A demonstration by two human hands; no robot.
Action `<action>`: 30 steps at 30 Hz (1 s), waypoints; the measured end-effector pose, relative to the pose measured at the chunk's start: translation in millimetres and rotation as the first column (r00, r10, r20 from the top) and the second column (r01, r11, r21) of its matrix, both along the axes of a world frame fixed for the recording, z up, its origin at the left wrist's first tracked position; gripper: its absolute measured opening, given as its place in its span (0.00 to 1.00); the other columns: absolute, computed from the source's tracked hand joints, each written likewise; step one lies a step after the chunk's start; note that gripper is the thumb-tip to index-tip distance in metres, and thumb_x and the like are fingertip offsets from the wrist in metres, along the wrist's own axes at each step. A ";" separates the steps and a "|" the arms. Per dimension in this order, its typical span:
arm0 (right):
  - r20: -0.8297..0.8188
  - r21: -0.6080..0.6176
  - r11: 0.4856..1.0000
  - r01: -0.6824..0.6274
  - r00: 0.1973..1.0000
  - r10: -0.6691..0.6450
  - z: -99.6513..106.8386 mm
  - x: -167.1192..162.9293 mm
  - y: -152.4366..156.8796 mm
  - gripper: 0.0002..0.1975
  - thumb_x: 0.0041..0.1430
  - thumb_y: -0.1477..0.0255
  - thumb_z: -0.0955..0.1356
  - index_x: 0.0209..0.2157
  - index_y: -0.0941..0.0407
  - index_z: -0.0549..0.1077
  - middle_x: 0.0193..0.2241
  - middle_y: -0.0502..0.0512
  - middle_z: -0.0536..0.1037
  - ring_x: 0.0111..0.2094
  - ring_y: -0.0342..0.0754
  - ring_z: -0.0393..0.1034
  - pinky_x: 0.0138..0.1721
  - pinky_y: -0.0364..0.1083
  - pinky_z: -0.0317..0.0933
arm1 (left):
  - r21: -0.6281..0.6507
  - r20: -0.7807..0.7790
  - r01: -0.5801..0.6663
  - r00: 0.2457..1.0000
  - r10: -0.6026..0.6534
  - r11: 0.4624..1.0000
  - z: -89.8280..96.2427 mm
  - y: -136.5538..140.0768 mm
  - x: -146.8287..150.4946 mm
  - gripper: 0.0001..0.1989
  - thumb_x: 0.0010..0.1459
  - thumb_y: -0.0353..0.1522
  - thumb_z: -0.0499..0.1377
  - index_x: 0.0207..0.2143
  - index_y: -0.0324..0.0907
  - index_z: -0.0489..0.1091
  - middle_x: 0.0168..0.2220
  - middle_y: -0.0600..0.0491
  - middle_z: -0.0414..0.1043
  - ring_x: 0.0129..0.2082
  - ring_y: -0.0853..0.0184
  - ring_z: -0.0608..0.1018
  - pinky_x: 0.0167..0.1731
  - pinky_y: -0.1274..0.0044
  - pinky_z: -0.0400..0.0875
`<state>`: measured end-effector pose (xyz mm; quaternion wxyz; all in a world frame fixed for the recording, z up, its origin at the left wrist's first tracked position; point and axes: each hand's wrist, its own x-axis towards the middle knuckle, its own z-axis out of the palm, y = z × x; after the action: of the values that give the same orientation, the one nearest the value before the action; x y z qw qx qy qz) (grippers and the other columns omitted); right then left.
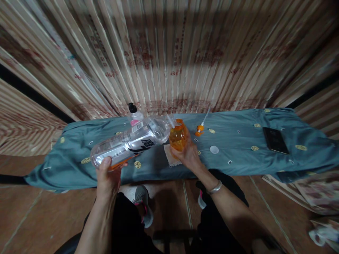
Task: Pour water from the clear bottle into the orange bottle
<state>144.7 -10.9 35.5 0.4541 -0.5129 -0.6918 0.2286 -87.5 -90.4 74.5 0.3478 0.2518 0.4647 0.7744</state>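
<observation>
My left hand [109,178] is wrapped round the lower end of a large clear plastic bottle [129,143] with a silver label. It is tilted, with its mouth at the opening of an orange see-through bottle [178,137]. My right hand [187,150] grips that orange bottle, which stands nearly upright and has some liquid in it. Whether liquid is flowing between the two I cannot tell. An orange spray or pump head with a thin tube [200,129] lies on the cloth to the right of my right hand. Under the orange bottle shows a pale cloth or tissue [171,158].
A small pump bottle with a black top [135,114] stands behind the large bottle. A white disc [214,150] and a black phone [275,140] lie to the right on the blue-green patterned cloth [235,134]. A striped curtain [169,53] hangs behind.
</observation>
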 end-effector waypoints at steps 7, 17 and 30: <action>0.077 0.009 1.000 0.002 0.997 -0.003 0.3 8.9 4.8 0.42 0.50 0.69 0.72 0.64 0.58 0.54 0.57 0.67 0.73 0.56 0.64 0.71 0.55 0.62 0.67 | 0.005 -0.010 0.017 1.000 -0.017 1.000 3.9 -1.5 2.1 0.23 0.33 0.44 0.74 0.31 0.41 0.76 0.36 0.52 0.80 0.26 0.68 0.77 0.17 0.81 0.72; 0.131 0.083 0.996 0.016 0.991 -0.027 -5.3 10.9 6.1 0.43 0.50 0.71 0.72 0.65 0.60 0.52 0.57 0.69 0.73 0.55 0.64 0.72 0.54 0.61 0.69 | -0.012 0.008 -0.014 1.000 0.014 1.000 -1.1 -0.9 -1.2 0.24 0.32 0.42 0.73 0.34 0.42 0.76 0.38 0.52 0.79 0.29 0.67 0.78 0.19 0.80 0.74; 0.133 0.089 0.996 0.033 0.990 -0.045 -6.7 9.4 7.3 0.42 0.48 0.73 0.72 0.64 0.59 0.54 0.55 0.69 0.75 0.54 0.65 0.73 0.52 0.62 0.70 | -0.033 -0.031 -0.034 0.999 0.033 0.999 0.7 -2.6 -1.5 0.24 0.34 0.43 0.72 0.35 0.42 0.75 0.42 0.49 0.78 0.33 0.65 0.77 0.21 0.79 0.74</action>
<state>154.1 -3.6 28.8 0.4326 -0.5205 -0.7198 0.1545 -89.0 -93.1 75.2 0.3321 0.2498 0.4869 0.7683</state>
